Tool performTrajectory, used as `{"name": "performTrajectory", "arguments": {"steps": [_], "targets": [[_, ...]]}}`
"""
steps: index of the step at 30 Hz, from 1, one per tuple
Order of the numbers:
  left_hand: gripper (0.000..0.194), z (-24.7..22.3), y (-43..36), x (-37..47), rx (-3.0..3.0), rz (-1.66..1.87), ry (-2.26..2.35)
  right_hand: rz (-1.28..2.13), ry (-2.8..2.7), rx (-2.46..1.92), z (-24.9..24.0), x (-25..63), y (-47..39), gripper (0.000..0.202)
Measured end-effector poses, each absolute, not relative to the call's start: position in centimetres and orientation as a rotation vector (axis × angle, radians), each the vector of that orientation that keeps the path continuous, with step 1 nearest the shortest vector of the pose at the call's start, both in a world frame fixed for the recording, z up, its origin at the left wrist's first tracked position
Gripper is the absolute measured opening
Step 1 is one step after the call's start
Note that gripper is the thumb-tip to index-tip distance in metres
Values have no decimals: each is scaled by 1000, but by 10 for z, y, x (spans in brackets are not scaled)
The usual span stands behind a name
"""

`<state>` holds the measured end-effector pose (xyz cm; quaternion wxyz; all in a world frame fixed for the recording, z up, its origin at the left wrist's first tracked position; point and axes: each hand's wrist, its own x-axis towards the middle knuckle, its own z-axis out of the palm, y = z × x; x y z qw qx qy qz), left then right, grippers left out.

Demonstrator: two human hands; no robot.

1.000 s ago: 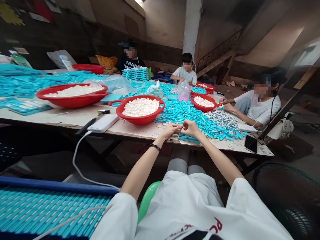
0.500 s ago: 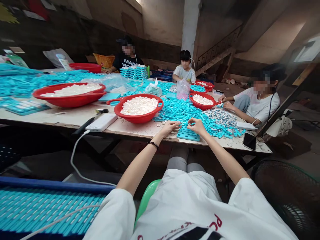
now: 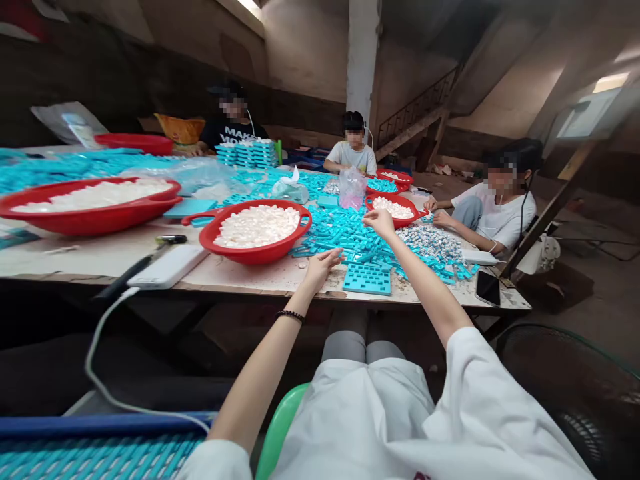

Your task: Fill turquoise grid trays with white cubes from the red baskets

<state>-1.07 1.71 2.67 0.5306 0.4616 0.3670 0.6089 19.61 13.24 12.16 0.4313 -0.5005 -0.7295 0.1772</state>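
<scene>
On the table's front edge lies a flat blue tray [image 3: 367, 279] with rows of small rectangular openings. My left hand [image 3: 323, 270], a dark beaded bracelet on its wrist, is just left of the tray. Its thumb and fingers are pinched together; anything between them is too small to make out. My right hand [image 3: 382, 223] reaches past the tray, over a heap of small blue plastic pieces [image 3: 337, 230]. Its fingers are bent in towards the thumb, and I cannot see what they hold. Left of the heap stands a red basin [image 3: 213, 248] full of small white pieces.
Another red basin [image 3: 100, 217] stands further left, near a white power bank [image 3: 167, 267] with a cable. A phone [image 3: 487, 288] lies at the right corner. Small white-and-blue parts [image 3: 433, 245] are heaped at right. Several people sit around the table.
My right hand has moved from above the tray, away from me, to the heap of blue pieces. My left hand stays beside the tray. The whole view has shifted.
</scene>
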Motion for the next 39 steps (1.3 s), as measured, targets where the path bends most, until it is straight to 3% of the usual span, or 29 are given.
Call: {"name": "performTrajectory", "arguments": {"steps": [1,7,12,16,34,39], "targets": [[60,27,17,-10,1110,1455,875,430,-1790,-1281,114,217,125,14],[64,28,18,-8,1133,1412,932,433,-1531,-1437,101,340,97,5],[62,27,20,-10,1150,1407,926,390,-1530,-1518,86,392,84,23],[61,26,20,-8,1193,1400,931,308,-1587,-1652,66,415,73,16],[57,29,9,-2,1384,1340,938,61,-1706,-1760,53,426,80,12],[55,28,7,-5,1413,1326,923,-39,-1545,-1507,71,380,60,20]]}}
